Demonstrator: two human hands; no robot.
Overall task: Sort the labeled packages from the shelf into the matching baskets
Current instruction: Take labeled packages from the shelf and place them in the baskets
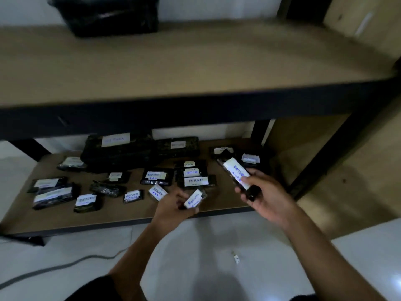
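Several black-wrapped packages with white labels, many reading RETURN, lie on the lower shelf (pixel 121 216). My right hand (pixel 265 195) grips a long black package (pixel 235 173) with a RETURN label, lifted above the shelf's right end. My left hand (pixel 173 208) is closed on a small package (pixel 193 199) with a white label, at the shelf's front edge. Two big dark packages (pixel 121 152) sit at the back of the shelf. No baskets are in view.
An upper shelf board (pixel 195 61) with a dark metal front rail overhangs the packages, and a black wrapped bundle (pixel 106 15) sits on it at the back left. A dark upright post (pixel 338 148) stands right. A grey cable (pixel 65 266) crosses the white floor.
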